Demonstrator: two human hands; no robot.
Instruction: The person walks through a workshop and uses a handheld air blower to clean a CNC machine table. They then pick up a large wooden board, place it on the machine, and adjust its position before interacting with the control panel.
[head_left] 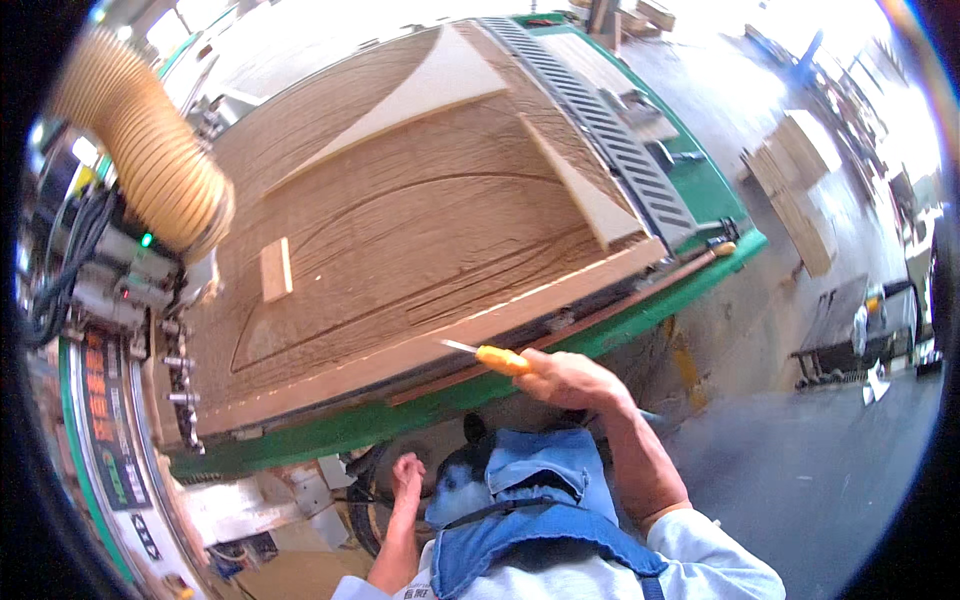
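My right hand (pixel 572 382) is closed around the handle of a yellow-handled tool (pixel 503 360). Its short, thin metal blade points left, over the near edge of the machine bed; whether it is a screwdriver or a knife I cannot tell. My left hand (pixel 407 468) hangs low below the green machine edge, its fingers curled and nothing seen in them. In front of me lies a large brown board (pixel 390 255) with curved and straight grooves cut into it. A pale triangular panel (pixel 435 92) and a narrower pale offcut (pixel 592 197) rest on the board.
A small wood block (pixel 276 270) sits on the board's left part. A ribbed tan hose (pixel 150 150) and the machine head (pixel 130 265) stand at the left. Beyond the board's right end is a slotted grey guard (pixel 610 130). Stacked timber (pixel 792 185) stands on the floor at right.
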